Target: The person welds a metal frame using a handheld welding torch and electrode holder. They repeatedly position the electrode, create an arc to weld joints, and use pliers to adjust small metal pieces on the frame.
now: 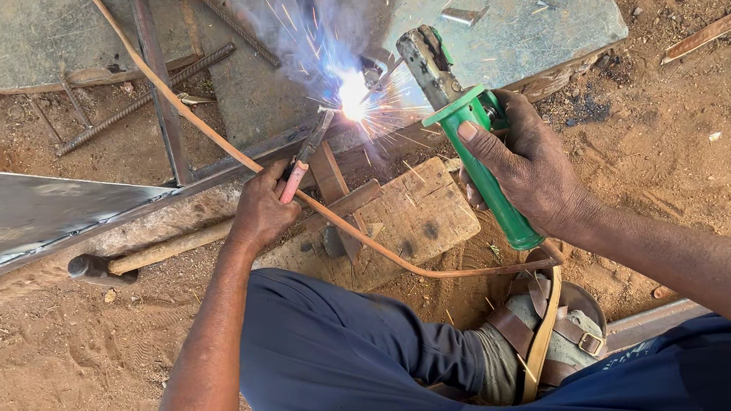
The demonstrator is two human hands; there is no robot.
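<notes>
The green-handled electrode holder with its worn metal clamp head [466,133] is sitting in the right hand [527,167], whose fingers are wrapping tightly around the green plastic grip, thumb lying along its upper part. The clamp head is pointing up and left of that hand toward a bright white welding arc [353,98] that is throwing sparks and bluish smoke. The left hand [261,211] is closing around the red-handled pliers [307,156], whose jaws are reaching up to the arc. An orange cable [197,123] is running past the left hand and curving below both hands. Under the hands, a pale wooden block [416,218] is lying on the sandy ground. Left of the left hand, a wooden-handled hammer [134,257] is resting beside a grey steel sheet [17,208].
</notes>
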